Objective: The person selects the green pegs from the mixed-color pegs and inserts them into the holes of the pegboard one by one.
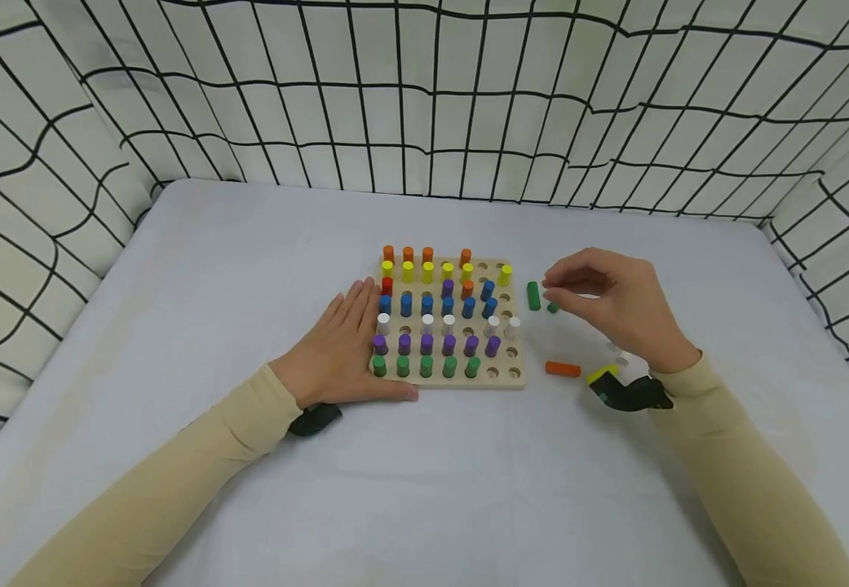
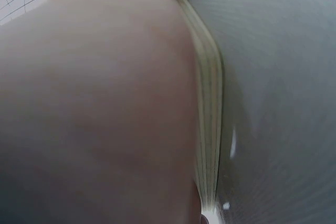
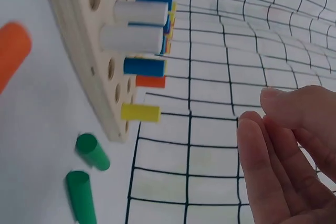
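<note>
A light wooden pegboard (image 1: pixel 518 329) carries rows of orange, yellow, blue, white, purple and green pegs, with several bare holes mostly along its right side. My left hand (image 1: pixel 347 346) rests against the board's left side, fingers straight and the thumb stretched along the front edge. In the left wrist view, the hand covers most of the picture beside the board's layered edge (image 2: pixel 210 103). To the right of the board, my right hand (image 1: pixel 611 297) hovers near two loose green pegs (image 1: pixel 533 296). Its thumb and fingertips come close together, with nothing visible between them (image 3: pixel 294 150).
On the white table (image 1: pixel 285 505) lie a loose orange peg (image 1: pixel 563 369), a yellow peg (image 1: pixel 603 373) and a white peg (image 1: pixel 621 357), close to the right wrist. Black wire mesh (image 1: pixel 431 90) over white cloth surrounds the table's back and sides.
</note>
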Demonstrator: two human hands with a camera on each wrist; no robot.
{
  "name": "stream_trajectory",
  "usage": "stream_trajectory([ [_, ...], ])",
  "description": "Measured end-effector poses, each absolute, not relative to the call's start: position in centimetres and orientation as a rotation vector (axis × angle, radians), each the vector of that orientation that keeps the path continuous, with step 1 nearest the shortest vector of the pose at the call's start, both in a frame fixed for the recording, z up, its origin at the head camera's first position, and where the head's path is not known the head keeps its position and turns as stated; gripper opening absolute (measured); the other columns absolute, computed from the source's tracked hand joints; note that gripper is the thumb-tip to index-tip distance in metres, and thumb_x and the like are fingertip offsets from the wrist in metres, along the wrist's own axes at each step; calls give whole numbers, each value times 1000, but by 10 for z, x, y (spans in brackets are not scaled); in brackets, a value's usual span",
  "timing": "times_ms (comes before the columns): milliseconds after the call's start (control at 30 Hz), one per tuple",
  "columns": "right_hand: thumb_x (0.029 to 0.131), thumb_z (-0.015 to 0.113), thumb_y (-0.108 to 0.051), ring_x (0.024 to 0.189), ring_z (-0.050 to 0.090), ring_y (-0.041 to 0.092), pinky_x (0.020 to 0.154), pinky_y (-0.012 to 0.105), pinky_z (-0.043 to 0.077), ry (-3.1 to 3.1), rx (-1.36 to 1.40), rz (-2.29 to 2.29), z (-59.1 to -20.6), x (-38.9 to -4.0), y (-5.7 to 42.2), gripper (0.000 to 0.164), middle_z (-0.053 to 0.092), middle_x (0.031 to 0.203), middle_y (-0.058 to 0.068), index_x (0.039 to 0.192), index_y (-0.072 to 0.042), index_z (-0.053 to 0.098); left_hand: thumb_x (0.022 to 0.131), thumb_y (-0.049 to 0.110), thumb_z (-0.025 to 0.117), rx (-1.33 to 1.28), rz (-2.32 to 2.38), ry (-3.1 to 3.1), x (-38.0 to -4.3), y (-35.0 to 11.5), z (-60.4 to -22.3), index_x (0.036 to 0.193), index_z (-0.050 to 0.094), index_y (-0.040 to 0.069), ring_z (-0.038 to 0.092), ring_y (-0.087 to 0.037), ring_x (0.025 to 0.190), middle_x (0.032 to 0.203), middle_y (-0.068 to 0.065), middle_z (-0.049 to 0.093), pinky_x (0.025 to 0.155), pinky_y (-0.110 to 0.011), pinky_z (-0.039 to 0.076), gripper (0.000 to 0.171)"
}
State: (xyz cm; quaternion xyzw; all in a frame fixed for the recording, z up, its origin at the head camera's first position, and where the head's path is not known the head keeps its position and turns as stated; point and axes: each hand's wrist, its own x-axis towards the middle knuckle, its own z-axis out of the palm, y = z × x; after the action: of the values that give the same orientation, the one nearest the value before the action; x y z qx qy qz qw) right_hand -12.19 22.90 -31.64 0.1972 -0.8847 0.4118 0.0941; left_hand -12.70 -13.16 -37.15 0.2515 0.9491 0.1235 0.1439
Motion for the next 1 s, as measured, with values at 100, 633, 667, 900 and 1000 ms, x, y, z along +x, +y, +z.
stream_trajectory([
  [100,89,80,-6,88,71,-7,84,7,56,-2653,474,1235,-318,-125,233,18,77,104,9,106,-8,76,73,85,69,726,360,2735,-127,-132,-371,164,-2,-3,-4,-40,164,175,-20,-6,134,-57,6,145],
  [633,94,78,-15,88,70,-5,82,8,56,-2739,255,1272,-336,-143,251,17,75,106,2,110,-11,75,74,84,69,720,359,2733,-127,-132,-372,165,-2,-2,-4,-40,164,175,-20,-7,134,-57,6,144],
  [667,94,78,-16,88,70,-5,82,7,56,-2748,256,1265,-337,-144,252,18,75,107,3,111,-11,75,74,83,69,719,359,2733,-127,-132,-372,165,-2,-2,-4,-40,164,175,-20,-7,134,-57,6,144],
  [900,95,77,-16,90,69,-5,81,6,55,-2799,258,1258,-345,-147,256,19,75,112,9,113,-11,74,73,83,69,717,357,2733,-128,-131,-372,165,-2,-2,-4,-39,164,176,-19,-6,134,-56,5,144],
  [1000,95,75,-13,93,69,-4,83,6,54,-2838,277,1266,-349,-149,256,21,75,115,11,116,-11,73,73,84,69,716,356,2733,-128,-132,-372,165,-2,-2,-4,-39,164,176,-19,-6,134,-56,5,144],
])
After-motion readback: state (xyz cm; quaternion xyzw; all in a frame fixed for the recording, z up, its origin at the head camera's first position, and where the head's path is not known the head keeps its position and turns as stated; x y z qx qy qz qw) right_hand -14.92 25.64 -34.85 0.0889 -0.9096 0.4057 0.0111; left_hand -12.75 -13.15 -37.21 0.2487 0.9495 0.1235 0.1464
